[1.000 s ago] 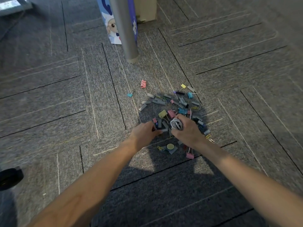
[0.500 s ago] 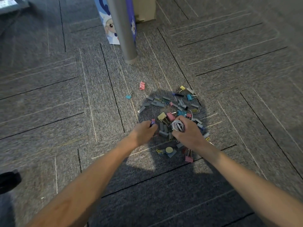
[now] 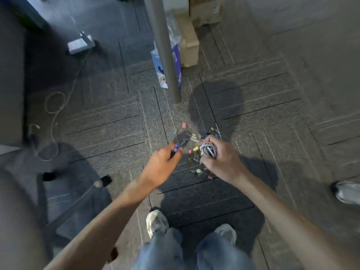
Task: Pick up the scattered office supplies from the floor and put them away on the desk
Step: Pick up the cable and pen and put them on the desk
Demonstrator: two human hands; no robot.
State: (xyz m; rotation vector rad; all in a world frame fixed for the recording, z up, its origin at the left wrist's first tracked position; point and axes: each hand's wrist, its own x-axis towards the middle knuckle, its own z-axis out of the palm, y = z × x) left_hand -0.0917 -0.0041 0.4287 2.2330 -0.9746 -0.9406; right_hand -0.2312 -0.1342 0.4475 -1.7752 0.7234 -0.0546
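Many small coloured binder clips (image 3: 196,152) lie heaped on the grey carpet in the middle of the head view. My right hand (image 3: 220,158) grips a coiled white cable (image 3: 208,150), lifted above the heap. My left hand (image 3: 162,164) pinches a small dark item with a purple end (image 3: 176,148), held above the floor left of the heap; blur hides what it is. A pink clip (image 3: 184,125) lies apart at the heap's far side. A round pale disc (image 3: 198,171) rests at the heap's near edge.
A grey desk leg (image 3: 165,49) stands just beyond the heap, a blue printed bag (image 3: 158,71) and cardboard boxes (image 3: 191,49) behind it. A loose cord (image 3: 56,112) and chair base (image 3: 81,199) sit left. My shoes (image 3: 156,221) are below; another person's shoe (image 3: 347,191) is right.
Both hands have lifted off the pile, the right one carrying the coiled cable, the left one a small item. The camera rose far up, showing my legs, shoes and more floor.
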